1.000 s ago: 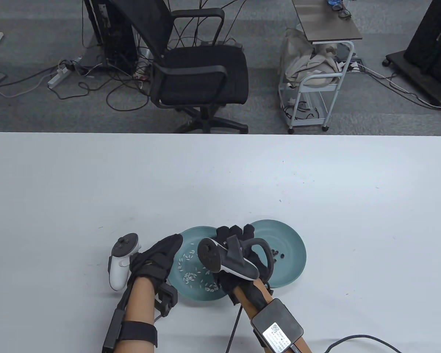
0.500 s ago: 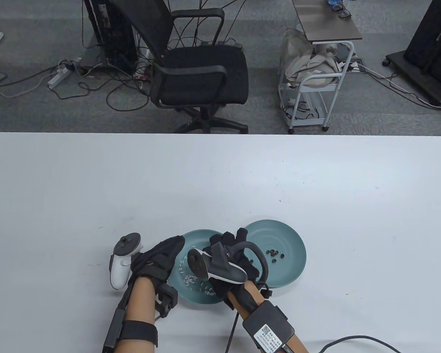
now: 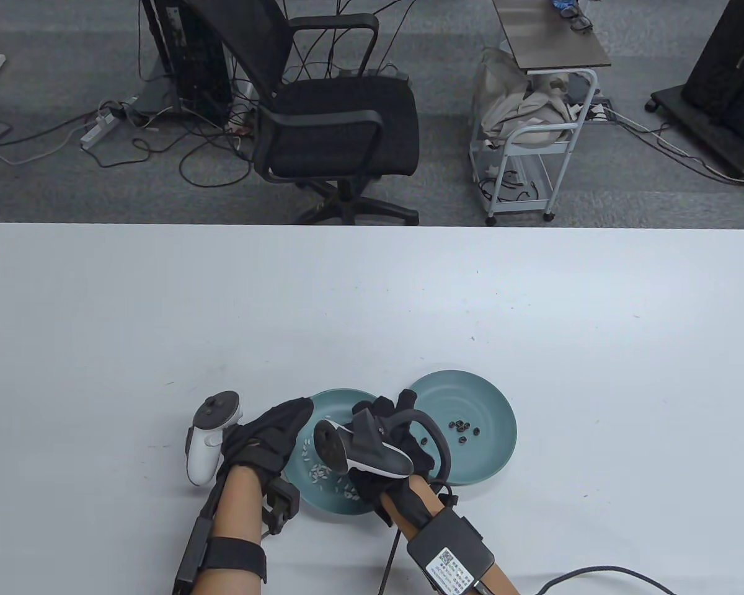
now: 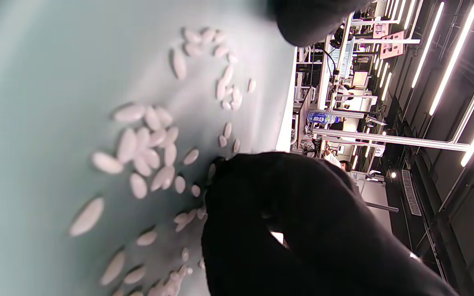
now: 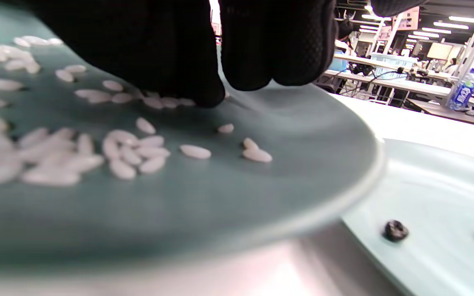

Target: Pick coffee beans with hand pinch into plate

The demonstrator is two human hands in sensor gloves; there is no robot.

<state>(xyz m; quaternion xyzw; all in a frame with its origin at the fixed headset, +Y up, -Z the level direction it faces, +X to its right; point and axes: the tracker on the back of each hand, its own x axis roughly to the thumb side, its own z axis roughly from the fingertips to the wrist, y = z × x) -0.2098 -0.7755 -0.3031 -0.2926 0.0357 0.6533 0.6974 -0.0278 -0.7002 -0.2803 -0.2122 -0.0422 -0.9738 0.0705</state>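
Observation:
Two teal plates touch near the table's front edge. The left plate holds several white grains; its rim overlaps the right plate, which holds a few dark coffee beans. My left hand holds the left plate's left rim. My right hand reaches down into the left plate. In the right wrist view its fingertips are pressed together on the plate's surface among the grains; what lies between them is hidden. Two beans show on the right plate.
The white table stretches far beyond the plates. A small dark speck lies behind the right plate. A black cable trails from my right forearm. An office chair and a cart stand past the far edge.
My right hand has moved left and toward me, off the right plate's edge and down into the left plate. The left plate shifted slightly toward me. My left hand stayed put.

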